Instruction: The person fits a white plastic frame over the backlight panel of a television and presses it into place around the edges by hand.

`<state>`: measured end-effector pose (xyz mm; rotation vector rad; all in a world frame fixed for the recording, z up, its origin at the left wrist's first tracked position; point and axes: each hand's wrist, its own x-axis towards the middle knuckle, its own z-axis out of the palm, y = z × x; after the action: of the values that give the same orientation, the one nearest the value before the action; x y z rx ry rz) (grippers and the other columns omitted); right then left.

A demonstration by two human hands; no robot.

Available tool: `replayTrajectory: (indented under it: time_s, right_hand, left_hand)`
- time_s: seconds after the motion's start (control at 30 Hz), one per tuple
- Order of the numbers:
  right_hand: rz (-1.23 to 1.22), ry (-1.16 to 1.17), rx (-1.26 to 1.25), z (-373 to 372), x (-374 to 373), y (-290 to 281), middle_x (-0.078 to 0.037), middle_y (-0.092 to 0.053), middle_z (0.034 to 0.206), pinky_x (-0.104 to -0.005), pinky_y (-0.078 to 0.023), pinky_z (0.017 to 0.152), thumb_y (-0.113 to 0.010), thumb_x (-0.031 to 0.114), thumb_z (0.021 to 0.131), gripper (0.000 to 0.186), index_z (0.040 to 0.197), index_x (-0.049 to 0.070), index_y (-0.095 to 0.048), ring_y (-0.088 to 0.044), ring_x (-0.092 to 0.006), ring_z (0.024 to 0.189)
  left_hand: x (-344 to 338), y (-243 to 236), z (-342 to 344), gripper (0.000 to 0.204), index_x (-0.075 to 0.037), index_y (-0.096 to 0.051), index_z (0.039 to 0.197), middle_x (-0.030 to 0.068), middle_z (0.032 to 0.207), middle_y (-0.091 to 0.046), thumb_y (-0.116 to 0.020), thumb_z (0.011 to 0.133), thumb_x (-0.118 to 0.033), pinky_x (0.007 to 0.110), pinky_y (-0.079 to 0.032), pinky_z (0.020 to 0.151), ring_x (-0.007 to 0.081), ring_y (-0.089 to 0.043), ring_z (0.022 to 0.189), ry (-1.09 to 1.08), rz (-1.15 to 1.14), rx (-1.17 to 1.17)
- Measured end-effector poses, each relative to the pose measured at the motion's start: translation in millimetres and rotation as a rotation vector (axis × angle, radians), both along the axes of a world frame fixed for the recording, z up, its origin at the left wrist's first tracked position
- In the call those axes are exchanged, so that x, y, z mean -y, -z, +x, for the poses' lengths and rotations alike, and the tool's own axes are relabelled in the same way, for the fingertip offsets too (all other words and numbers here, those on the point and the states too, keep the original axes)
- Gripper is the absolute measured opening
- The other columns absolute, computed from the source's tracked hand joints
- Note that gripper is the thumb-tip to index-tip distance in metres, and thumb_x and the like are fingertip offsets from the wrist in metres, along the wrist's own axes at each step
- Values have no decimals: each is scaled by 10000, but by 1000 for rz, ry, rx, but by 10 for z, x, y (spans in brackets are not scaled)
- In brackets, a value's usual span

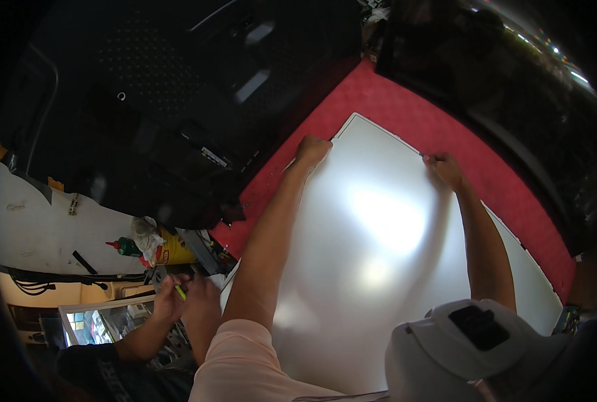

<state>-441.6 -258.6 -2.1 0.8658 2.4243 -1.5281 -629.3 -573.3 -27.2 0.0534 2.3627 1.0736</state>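
Observation:
A large glossy white panel [352, 281] stretches away from me with bright reflections on its surface. My left hand [314, 150] is closed on its left edge near the far corner. My right hand [446, 169] pinches the far right edge, the fingers curled at the rim. Both arms reach out over the panel, the left one in a pale pink sleeve [245, 352]. A white cap [439, 342] at the lower right hides part of my right arm.
The panel lies on a red padded surface [405, 97]. A big black back cover [177, 87] stands at upper left, a dark glossy screen [486, 74] at upper right. On the left are a green bottle [128, 247], a yellow container [175, 250] and another person's hands [188, 298] holding something yellow-green.

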Motion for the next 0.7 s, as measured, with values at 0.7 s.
replayTrajectory:
  time_s: [0.7]
  right_hand:
    - [64, -30, -56, 60, -77, 160, -31, -558, 680, -318, -430, 628, -600, 315, 874, 364, 776, -35, -627, -508, -136, 656]
  left_hand:
    - [96, 232, 35, 299, 27, -702, 805, 113, 784, -689, -704, 803, -273, 333, -480, 677, 186, -615, 683, -288, 452, 118]
